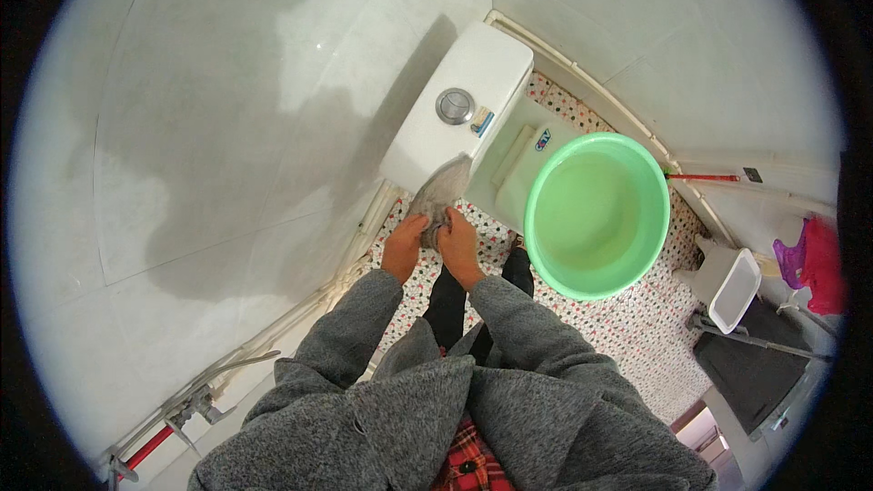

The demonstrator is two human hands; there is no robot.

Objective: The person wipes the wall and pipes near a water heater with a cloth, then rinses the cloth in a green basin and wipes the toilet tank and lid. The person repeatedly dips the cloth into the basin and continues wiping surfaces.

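A grey-brown cloth point(440, 193) hangs bunched between my two hands, its far end lying against the near corner of the white toilet tank point(482, 56). My left hand point(402, 249) has its fingers closed on the cloth's near edge. Just to the right, my right hand point(459, 247) grips the same edge, the two hands close together. On the tank lid are a round flush button point(455, 106) and a small blue and tan item point(482, 122) that I cannot make out. To the right, a light green basin point(535, 250) holds cloudy water and covers part of the toilet.
Grey-white walls point(227, 127) close in at left and far right. Speckled tile covers the floor point(627, 345). At right are a white bin point(735, 291), a dark mat point(755, 364) and pink bags point(823, 268). A metal tap fixture point(195, 405) sticks out at lower left.
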